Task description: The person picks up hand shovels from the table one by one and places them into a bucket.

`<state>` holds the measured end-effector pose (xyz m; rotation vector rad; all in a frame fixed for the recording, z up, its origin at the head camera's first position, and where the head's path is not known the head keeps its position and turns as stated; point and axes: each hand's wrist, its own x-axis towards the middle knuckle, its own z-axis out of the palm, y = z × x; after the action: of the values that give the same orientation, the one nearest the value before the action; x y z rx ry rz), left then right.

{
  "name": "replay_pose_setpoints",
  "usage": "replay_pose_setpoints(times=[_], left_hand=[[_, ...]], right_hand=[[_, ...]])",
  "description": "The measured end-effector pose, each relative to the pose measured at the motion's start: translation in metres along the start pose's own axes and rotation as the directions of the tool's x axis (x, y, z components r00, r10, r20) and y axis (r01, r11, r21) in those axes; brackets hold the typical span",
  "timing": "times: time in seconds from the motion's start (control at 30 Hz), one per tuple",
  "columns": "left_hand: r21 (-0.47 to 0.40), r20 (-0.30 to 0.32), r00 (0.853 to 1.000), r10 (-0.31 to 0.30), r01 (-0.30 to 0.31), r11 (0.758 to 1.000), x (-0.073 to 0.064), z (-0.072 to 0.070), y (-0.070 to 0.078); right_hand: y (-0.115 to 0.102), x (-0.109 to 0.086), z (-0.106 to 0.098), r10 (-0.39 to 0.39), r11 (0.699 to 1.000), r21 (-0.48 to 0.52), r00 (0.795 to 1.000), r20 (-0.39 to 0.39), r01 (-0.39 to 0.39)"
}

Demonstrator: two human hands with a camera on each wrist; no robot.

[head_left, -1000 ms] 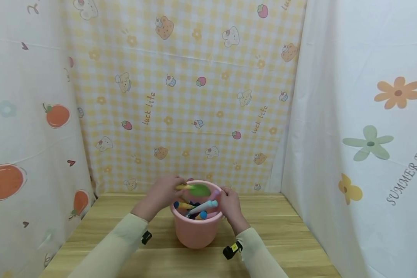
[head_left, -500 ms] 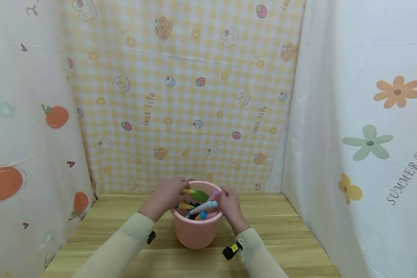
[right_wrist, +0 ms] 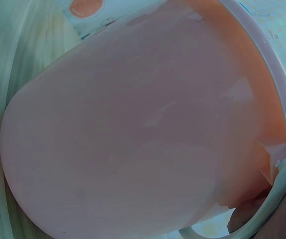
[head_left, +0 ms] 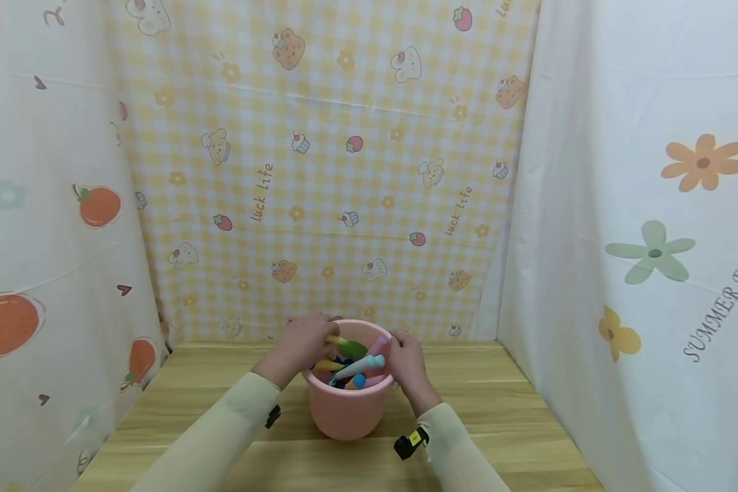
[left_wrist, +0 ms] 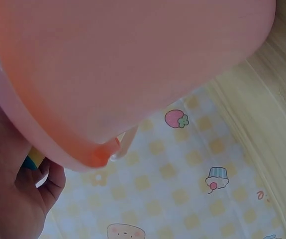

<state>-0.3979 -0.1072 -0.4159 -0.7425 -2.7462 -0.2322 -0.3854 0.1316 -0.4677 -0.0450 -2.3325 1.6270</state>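
A pink bucket (head_left: 347, 413) stands upright on the table, full of long-handled things. My left hand (head_left: 300, 347) reaches over its left rim and pinches the yellow handle of a tool with a rounded green end (head_left: 353, 350); its exact kind is unclear. In the left wrist view, curled fingers (left_wrist: 55, 184) lie by the rim, with a bit of yellow and blue showing behind them. My right hand (head_left: 408, 365) grips the bucket's right rim, thumb side up. The right wrist view is mostly bucket wall (right_wrist: 133, 119), with the pale bail handle (right_wrist: 277, 191) crossing near my fingers.
Inside the bucket lie a light-blue handle (head_left: 359, 367), a blue-tipped handle (head_left: 359, 381) and a purple one (head_left: 378, 344). The wooden table (head_left: 209, 410) meets a checked cloth (head_left: 344, 178) behind and white printed cloths on both sides.
My left hand has moved right and slightly down over the bucket, lowering the green-ended tool deeper among the others. My right hand stays on the rim.
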Motion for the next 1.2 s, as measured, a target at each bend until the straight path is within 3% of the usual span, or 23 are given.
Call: replay_pose_setpoints(times=[0.47, 0.9, 1.2], left_hand=[[0.125, 0.028, 0.996, 0.081, -0.083, 0.989, 0.014, 0.012, -0.001], [-0.008, 0.092, 0.994, 0.066, -0.066, 0.998, 0.018, 0.02, 0.0], [-0.054, 0.117, 0.988, 0.1, -0.094, 0.994, 0.019, 0.019, 0.002]], right_hand=[[0.002, 0.001, -0.001, 0.028, 0.999, 0.03, 0.999, 0.018, -0.028], [-0.001, -0.002, -0.001, 0.025, 0.999, 0.032, 0.999, 0.026, -0.026], [0.0, 0.0, -0.001, 0.02, 0.999, 0.03, 1.0, 0.016, -0.02]])
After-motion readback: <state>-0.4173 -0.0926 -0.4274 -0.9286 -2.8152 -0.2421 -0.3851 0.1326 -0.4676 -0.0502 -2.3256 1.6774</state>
